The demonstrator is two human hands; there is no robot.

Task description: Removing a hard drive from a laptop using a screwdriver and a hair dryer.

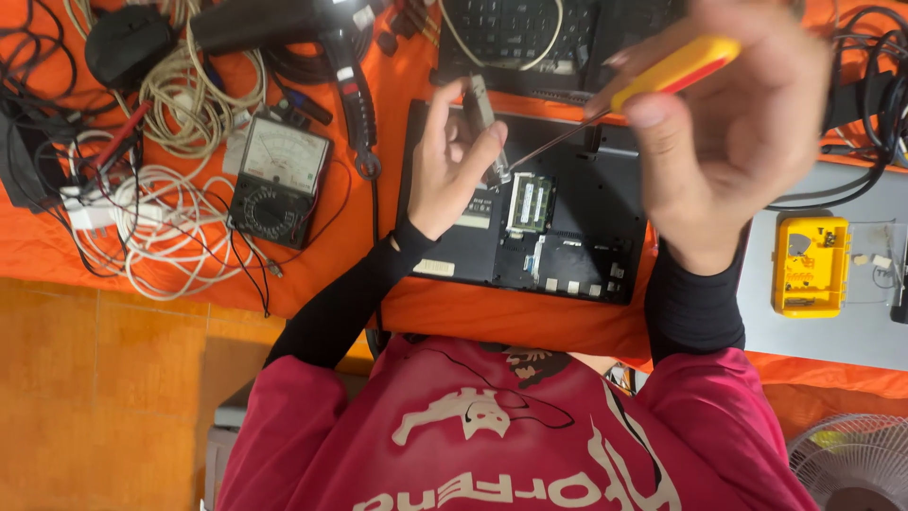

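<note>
My left hand (pixel 452 156) holds a small grey metal part (pixel 484 118) upright between thumb and fingers, above an opened black laptop (pixel 586 222) lying bottom-up on the orange cloth. My right hand (pixel 733 128), raised close to the camera, grips a yellow and red screwdriver (pixel 673 71). Its thin shaft runs down-left, and the tip meets the lower end of the metal part. Green memory boards (pixel 531 202) show in the laptop's open bay, just right of my left hand.
An analogue multimeter (pixel 279 180) lies to the left among white and black cables (pixel 175 227). A black heat gun (pixel 312 38) and a keyboard (pixel 515 33) sit at the back. A yellow device (pixel 811 265) rests on a grey sheet at right. A fan (pixel 851 464) stands at the bottom right.
</note>
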